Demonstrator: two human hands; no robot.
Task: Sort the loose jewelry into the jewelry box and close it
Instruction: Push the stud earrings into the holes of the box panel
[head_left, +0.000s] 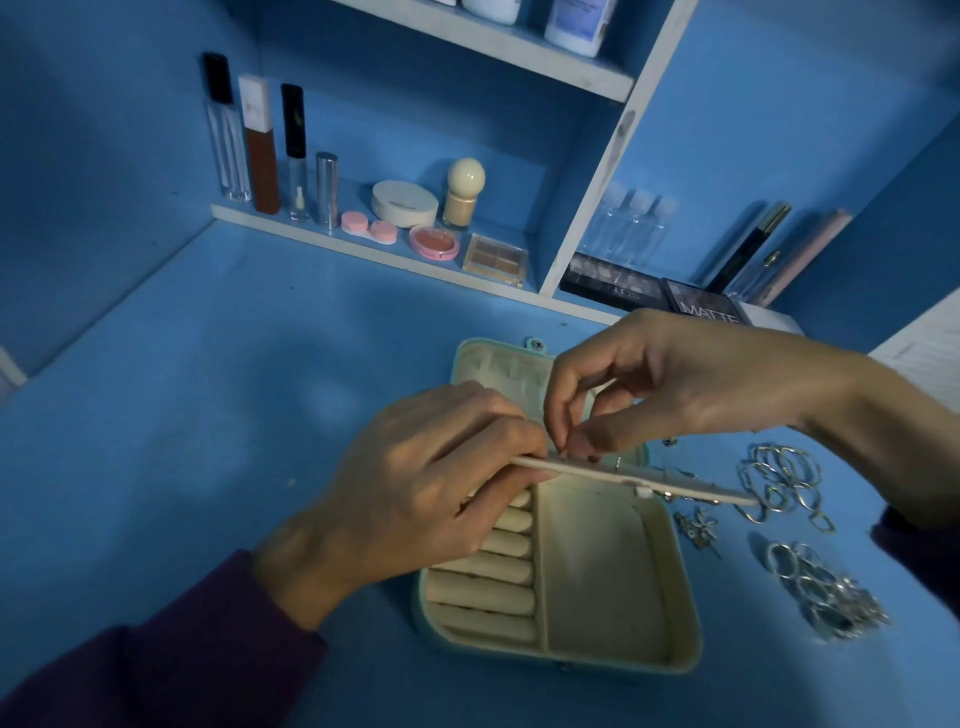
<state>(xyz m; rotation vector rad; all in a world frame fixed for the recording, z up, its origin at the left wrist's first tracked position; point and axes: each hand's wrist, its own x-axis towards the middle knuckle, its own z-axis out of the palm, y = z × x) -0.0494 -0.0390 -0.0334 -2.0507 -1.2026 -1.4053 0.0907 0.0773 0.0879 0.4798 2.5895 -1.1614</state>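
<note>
Indoors, head view: a person in dark purple sleeves (182, 649) works with both hands over an open jewelry box on a blue tabletop (234, 415).
Jewelry box (597, 571): teal outside and cream inside, it lies open at the middle of the tabletop, with its lid (498, 364) folded back on the far side.
Base: padded ring rolls (493, 577) fill the left part, beside a bare compartment on the right.
Insert panel (675, 480): a thin cream flap is held roughly level over the hinge line, between base and lid.
Left hand (415, 478): it grips the panel's left end, its fingers (498, 496) curled under the panel.
Right hand (675, 384): it reaches in from the right, and its thumb and forefinger pinch at the panel's upper face. Whether a small piece sits between them cannot be told.
Silver hoops (784, 483): these form a loose cluster on the tabletop to the right of the box, near the panel's tip.
Silver rings (826, 592): a second heap lies nearer the camera, apart from the box.
Flower-shaped piece (698, 527): it rests just beside the box's right wall.
Shelf (363, 249): behind the tabletop, it carries lip tubes (260, 145), a round compact (405, 202) and dark palettes (613, 283).
</note>
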